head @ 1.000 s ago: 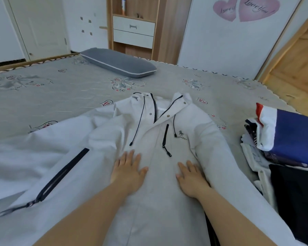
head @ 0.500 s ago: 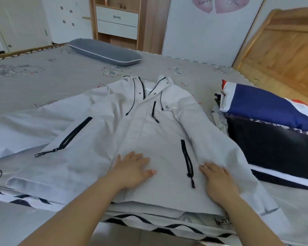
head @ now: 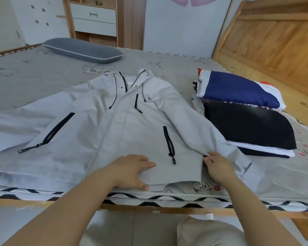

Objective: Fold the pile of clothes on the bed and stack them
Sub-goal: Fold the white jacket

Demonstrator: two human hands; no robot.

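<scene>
A white hooded jacket (head: pixel 132 121) with black zips lies face up across the near part of the bed, its sleeves spread to both sides. My left hand (head: pixel 132 167) rests flat on the jacket's lower front by the hem, fingers straight. My right hand (head: pixel 219 166) is at the jacket's right edge, fingers curled and pinching the fabric where the right sleeve (head: pixel 203 125) meets the body. A stack of folded clothes (head: pixel 247 118) sits to the right: a blue, white and red piece on top, dark and white ones below.
A grey pillow (head: pixel 82 49) lies at the far side of the grey patterned bed sheet (head: pixel 43 77). The wooden headboard (head: pixel 274 41) rises at the right, a drawer cabinet (head: pixel 93 18) stands behind. The bed's near edge (head: pixel 149 199) runs below my hands.
Both hands slid down the jacket front to the hem. My right hand moved out to the right edge and took hold of the fabric by the sleeve. The view pulled back.
</scene>
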